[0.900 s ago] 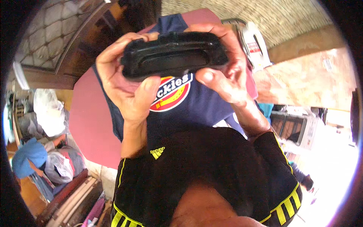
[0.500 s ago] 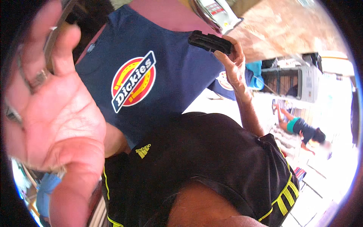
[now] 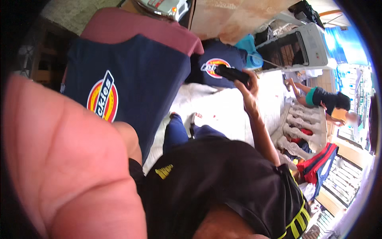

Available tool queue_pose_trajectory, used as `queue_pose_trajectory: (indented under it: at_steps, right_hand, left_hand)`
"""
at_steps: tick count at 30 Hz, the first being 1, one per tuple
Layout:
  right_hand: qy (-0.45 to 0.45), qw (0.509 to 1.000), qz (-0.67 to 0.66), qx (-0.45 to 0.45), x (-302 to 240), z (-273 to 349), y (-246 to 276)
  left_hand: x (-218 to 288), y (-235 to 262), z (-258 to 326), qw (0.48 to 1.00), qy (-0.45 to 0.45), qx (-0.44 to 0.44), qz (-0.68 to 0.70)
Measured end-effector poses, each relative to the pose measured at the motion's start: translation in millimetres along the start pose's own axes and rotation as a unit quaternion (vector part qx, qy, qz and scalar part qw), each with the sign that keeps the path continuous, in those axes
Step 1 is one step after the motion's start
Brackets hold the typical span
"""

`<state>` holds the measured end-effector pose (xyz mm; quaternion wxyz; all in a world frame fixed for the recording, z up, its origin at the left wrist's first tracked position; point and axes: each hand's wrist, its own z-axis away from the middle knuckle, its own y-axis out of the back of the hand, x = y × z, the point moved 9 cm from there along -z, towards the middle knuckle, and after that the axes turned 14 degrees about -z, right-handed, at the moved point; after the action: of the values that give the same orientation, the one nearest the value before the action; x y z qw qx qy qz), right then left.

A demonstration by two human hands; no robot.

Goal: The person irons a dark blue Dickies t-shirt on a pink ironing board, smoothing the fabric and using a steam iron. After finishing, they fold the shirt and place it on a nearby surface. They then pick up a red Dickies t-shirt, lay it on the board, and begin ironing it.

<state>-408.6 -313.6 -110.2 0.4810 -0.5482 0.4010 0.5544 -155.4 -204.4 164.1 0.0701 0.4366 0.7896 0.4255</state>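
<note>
My left hand (image 3: pixel 75 167) fills the left side, palm close to the camera. Its fingers are out of sight. My right hand (image 3: pixel 249 89) grips a black oblong thing (image 3: pixel 234 74), held up at arm's length; its kind is unclear. Beyond my left hand, a navy garment (image 3: pixel 143 65) with a round red and yellow print lies spread over a maroon-covered board (image 3: pixel 115 24). A second navy garment (image 3: pixel 232 53) with a similar print lies behind the black thing.
A shiny silver and white appliance (image 3: pixel 165 8) stands at the top. To the right are a white box-shaped appliance (image 3: pixel 314 46), a blue item (image 3: pixel 250 47) and a pale balustrade (image 3: pixel 292 147) with folded cloths (image 3: pixel 316 163). Another person (image 3: pixel 328 99) is farther off.
The view has shifted, bringing my legs and more floor into sight. My left palm looms larger, and its fingers have left the picture. My right hand still holds the black thing.
</note>
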Motion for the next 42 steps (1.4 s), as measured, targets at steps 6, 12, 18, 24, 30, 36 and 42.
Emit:
queue_pose_trajectory:
  at_steps: [6, 12, 18, 24, 30, 36, 42]
  right_hand:
    - [-0.010, 0.999, -0.034, 0.002, 29, 5, 30]
    - [-0.023, 0.999, -0.027, 0.008, 26, -15, 32]
    - [-0.067, 0.995, -0.064, -0.044, 67, -43, 10]
    - [-0.118, 0.989, -0.013, -0.092, 134, -52, 28]
    - [-0.119, 0.981, 0.086, -0.127, 188, -43, 26]
    - [0.012, 0.965, 0.084, -0.249, 228, -32, 15]
    - [-0.034, 0.947, 0.064, -0.314, 345, -9, 1]
  left_hand:
    - [2, -23, -22, 1.000, -0.007, -0.029, 0.005]
    - [1, -19, -41, 0.997, -0.034, -0.060, 0.036]
    - [-15, -2, -44, 0.993, -0.071, -0.059, 0.076]
    - [-30, 11, -65, 0.987, 0.018, 0.044, 0.156]
    - [-87, -218, 42, 0.724, 0.504, 0.040, 0.469]
    - [-56, -497, 270, 0.423, 0.807, 0.025, 0.413]
    - [-95, -602, 356, 0.322, 0.808, 0.190, 0.456]
